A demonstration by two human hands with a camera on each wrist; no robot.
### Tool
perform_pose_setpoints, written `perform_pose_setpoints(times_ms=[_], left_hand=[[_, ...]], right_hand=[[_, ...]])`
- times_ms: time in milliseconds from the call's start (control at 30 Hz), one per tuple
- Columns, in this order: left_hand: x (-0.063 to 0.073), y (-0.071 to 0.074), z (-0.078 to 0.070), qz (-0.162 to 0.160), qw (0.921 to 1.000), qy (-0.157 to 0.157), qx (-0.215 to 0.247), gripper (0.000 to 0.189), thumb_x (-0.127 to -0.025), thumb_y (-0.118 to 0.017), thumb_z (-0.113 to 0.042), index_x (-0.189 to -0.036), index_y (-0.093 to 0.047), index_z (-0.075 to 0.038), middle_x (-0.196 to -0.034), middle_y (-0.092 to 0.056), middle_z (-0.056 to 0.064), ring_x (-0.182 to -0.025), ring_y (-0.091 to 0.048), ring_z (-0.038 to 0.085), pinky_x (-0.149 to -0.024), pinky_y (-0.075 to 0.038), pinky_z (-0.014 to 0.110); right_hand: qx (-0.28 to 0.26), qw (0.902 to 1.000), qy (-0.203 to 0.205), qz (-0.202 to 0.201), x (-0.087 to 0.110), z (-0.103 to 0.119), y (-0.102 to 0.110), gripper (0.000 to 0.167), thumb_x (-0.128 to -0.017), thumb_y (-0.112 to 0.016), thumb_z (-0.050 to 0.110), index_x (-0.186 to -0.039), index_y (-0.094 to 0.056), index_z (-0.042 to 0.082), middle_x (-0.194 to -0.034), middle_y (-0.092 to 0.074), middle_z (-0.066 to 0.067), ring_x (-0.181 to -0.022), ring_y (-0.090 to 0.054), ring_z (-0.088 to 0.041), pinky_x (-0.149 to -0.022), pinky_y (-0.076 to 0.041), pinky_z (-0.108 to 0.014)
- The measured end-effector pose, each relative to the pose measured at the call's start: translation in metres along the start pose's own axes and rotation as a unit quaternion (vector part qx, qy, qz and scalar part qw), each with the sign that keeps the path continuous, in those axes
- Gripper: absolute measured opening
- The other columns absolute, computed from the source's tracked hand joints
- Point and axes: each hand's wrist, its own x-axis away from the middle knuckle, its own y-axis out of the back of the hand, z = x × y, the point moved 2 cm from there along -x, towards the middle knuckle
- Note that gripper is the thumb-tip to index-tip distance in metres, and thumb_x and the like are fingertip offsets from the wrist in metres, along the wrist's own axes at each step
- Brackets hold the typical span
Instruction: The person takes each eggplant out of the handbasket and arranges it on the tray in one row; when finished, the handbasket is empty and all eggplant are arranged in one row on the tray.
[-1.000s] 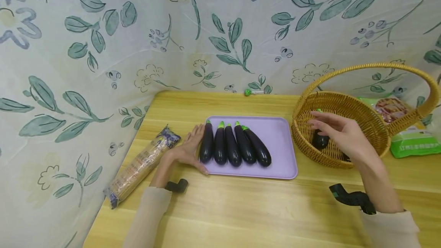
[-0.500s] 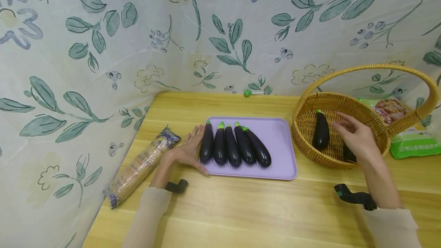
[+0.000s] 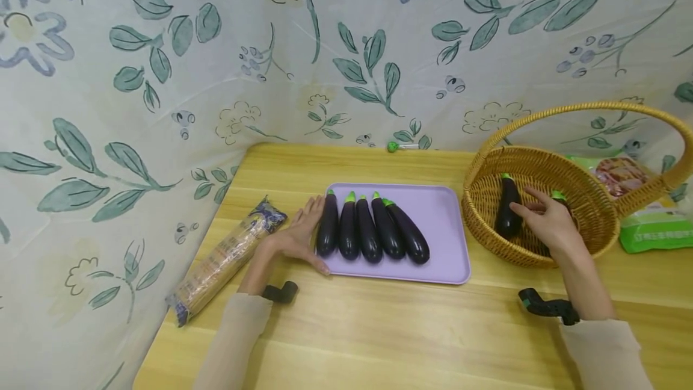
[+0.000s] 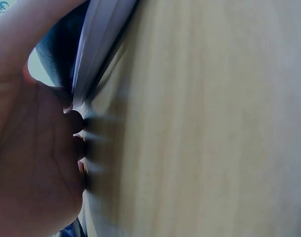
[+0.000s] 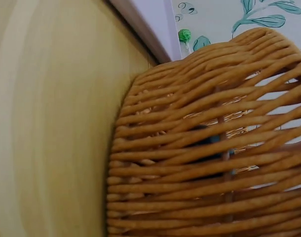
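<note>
Several dark eggplants [image 3: 370, 233] lie side by side on a lilac tray [image 3: 449, 233]. At the tray's left edge my left hand [image 3: 295, 236] rests with straight, spread fingers; in the left wrist view its palm [image 4: 32, 163] is beside the tray's rim [image 4: 101, 44]. Inside the wicker basket [image 3: 487, 239], my right hand [image 3: 552, 224] is between two eggplants. Its thumb and fingers extend over the right side of the left eggplant [image 3: 507, 212]; whether they touch it I cannot tell. The right eggplant [image 3: 560, 197] is partly behind the hand. In the right wrist view the basket wall [image 5: 205, 163] hides most of that hand.
A clear packet of noodle-like sticks [image 3: 224, 263] lies left of my left hand. Behind the basket is a green and white food bag [image 3: 655, 227]. The tall basket handle [image 3: 585, 107] arches over the right hand. A green lollipop [image 3: 393, 146] lies by the patterned cloth.
My right hand went rightward within the basket, uncovering the left eggplant, then came back left and lower toward it. My left hand stays at the tray.
</note>
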Motion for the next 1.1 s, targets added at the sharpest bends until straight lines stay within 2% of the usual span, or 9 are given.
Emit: perform_pose_setpoints(times_ms=[267, 500, 567, 633, 733, 800, 867, 1033, 1100], left_hand=[[0.0002, -0.0002, 0.0009, 0.003, 1.0, 0.004, -0.002, 0.164, -0.059, -0.099, -0.052, -0.163, 0.021, -0.01, -0.171, 0.024, 0.014, -0.159, 0.024, 0.031, -0.131, 0.01, 0.052], [0.0001, 0.0009, 0.0007, -0.001, 1.0, 0.0, -0.001, 0.164, -0.058, -0.099, -0.052, -0.163, 0.02, -0.009, -0.171, 0.023, 0.016, -0.16, 0.023, 0.033, -0.131, 0.009, 0.054], [-0.0003, 0.0003, 0.0012, 0.001, 1.0, 0.003, -0.002, 0.164, -0.058, -0.099, -0.052, -0.163, 0.02, -0.009, -0.171, 0.023, 0.015, -0.16, 0.023, 0.032, -0.131, 0.009, 0.053], [-0.0005, -0.0003, 0.0014, 0.002, 1.0, 0.005, -0.002, 0.164, -0.058, -0.099, -0.052, -0.163, 0.019, -0.009, -0.171, 0.023, 0.015, -0.16, 0.023, 0.031, -0.131, 0.01, 0.053], [-0.0006, -0.0007, 0.0018, 0.002, 1.0, 0.008, 0.0, 0.164, -0.058, -0.099, -0.052, -0.163, 0.02, -0.01, -0.171, 0.024, 0.014, -0.159, 0.024, 0.031, -0.131, 0.01, 0.052], [-0.0003, -0.0007, 0.0017, 0.002, 1.0, 0.009, 0.001, 0.164, -0.058, -0.099, -0.052, -0.163, 0.02, -0.01, -0.171, 0.024, 0.014, -0.159, 0.023, 0.031, -0.131, 0.01, 0.052], [-0.0003, -0.0011, 0.0021, 0.003, 0.9999, 0.01, -0.001, 0.164, -0.058, -0.099, -0.052, -0.163, 0.02, -0.011, -0.171, 0.024, 0.014, -0.159, 0.023, 0.031, -0.131, 0.01, 0.052], [0.0001, -0.0006, 0.0008, 0.003, 1.0, 0.008, 0.002, 0.164, -0.058, -0.099, -0.052, -0.163, 0.019, -0.01, -0.171, 0.023, 0.015, -0.16, 0.023, 0.032, -0.131, 0.009, 0.053], [0.0003, 0.0001, 0.0002, 0.001, 1.0, 0.007, 0.004, 0.165, -0.057, -0.099, -0.052, -0.163, 0.019, -0.009, -0.171, 0.023, 0.015, -0.16, 0.023, 0.032, -0.131, 0.009, 0.053]], right_hand=[[0.007, 0.9997, 0.008, 0.022, -0.0014, -0.0007, -0.002, 0.082, -0.108, -0.042, 0.051, -0.166, -0.007, 0.004, -0.15, -0.032, -0.045, -0.125, -0.049, -0.056, -0.092, -0.05, -0.066], [0.019, 0.9982, -0.003, 0.057, -0.0045, 0.0019, -0.0004, 0.082, -0.108, -0.041, 0.052, -0.166, 0.0, 0.01, -0.156, -0.022, -0.048, -0.135, -0.039, -0.061, -0.101, -0.045, -0.071], [0.025, 0.9977, -0.003, 0.063, -0.0045, 0.0014, -0.0003, 0.082, -0.108, -0.041, 0.051, -0.166, 0.001, 0.011, -0.156, -0.023, -0.048, -0.12, -0.055, -0.052, -0.093, -0.049, -0.065], [0.034, 0.9972, 0.002, 0.066, -0.0041, 0.0012, -0.0002, 0.081, -0.108, -0.041, 0.051, -0.165, 0.0, 0.01, -0.155, -0.026, -0.047, -0.097, -0.064, -0.037, -0.085, -0.051, -0.054], [0.047, 0.9973, 0.012, 0.055, -0.0044, 0.0014, -0.0017, 0.079, -0.109, -0.042, 0.048, -0.165, -0.003, 0.008, -0.135, -0.047, -0.039, -0.065, -0.054, -0.016, -0.075, -0.046, -0.037], [0.05, 0.9974, 0.015, 0.05, -0.0049, 0.0021, -0.0024, 0.078, -0.109, -0.043, 0.046, -0.165, -0.005, 0.008, -0.126, -0.051, -0.033, -0.065, -0.054, -0.016, -0.071, -0.046, -0.034], [0.051, 0.9975, 0.015, 0.046, -0.0056, 0.002, -0.0031, 0.077, -0.109, -0.043, 0.045, -0.165, -0.006, 0.007, -0.127, -0.051, -0.035, -0.066, -0.056, -0.016, -0.069, -0.047, -0.032], [0.043, 0.9981, 0.021, 0.04, -0.0066, 0.0024, -0.0026, 0.075, -0.11, -0.044, 0.043, -0.165, -0.009, 0.008, -0.149, -0.033, -0.049, -0.076, -0.062, -0.014, -0.067, -0.051, -0.032], [0.035, 0.9984, 0.027, 0.036, -0.0066, 0.0036, -0.0023, 0.074, -0.109, -0.045, 0.043, -0.166, -0.01, 0.009, -0.148, -0.034, -0.048, -0.078, -0.063, -0.012, -0.065, -0.053, -0.031]])
